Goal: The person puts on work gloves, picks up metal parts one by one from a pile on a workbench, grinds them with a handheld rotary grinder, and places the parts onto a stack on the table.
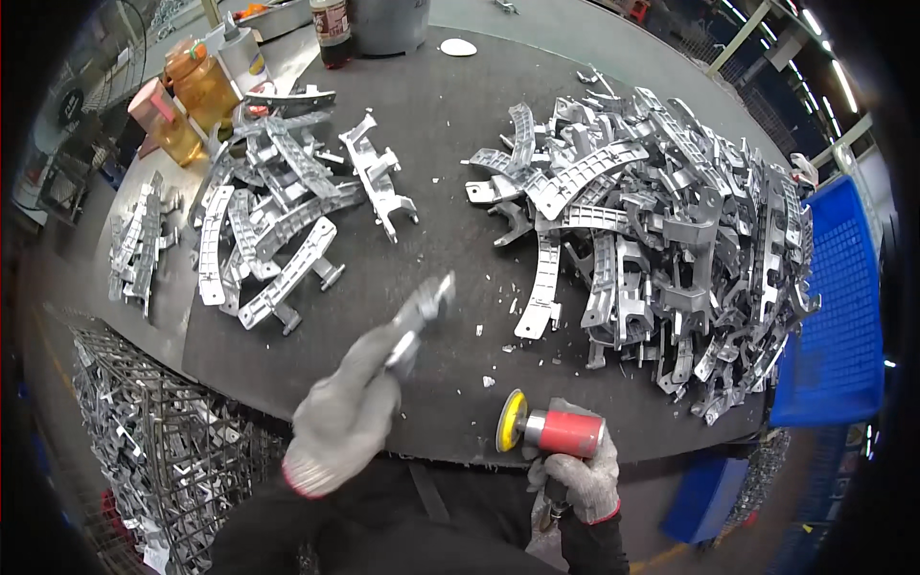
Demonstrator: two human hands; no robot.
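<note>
Both hands wear grey knit gloves. My left hand (347, 410) is blurred by motion over the near middle of the dark table, closed around a silvery metal bracket (426, 299) that points away from me. Low on the right, my right hand (586, 477) grips a red air sander (571, 433) with a yellow round pad facing left. Sander and bracket are apart. A large heap of cast metal brackets (661, 220) lies to the right, and a smaller group of brackets (278, 163) lies to the left.
Small metal chips dot the dark table (422, 230). A wire cage (172, 450) full of parts stands below left. On the right are a blue crate (832, 316) and a blue bin (704, 498). Jugs (201, 81), a bottle (332, 29) and a grey bucket (388, 24) stand at the far left.
</note>
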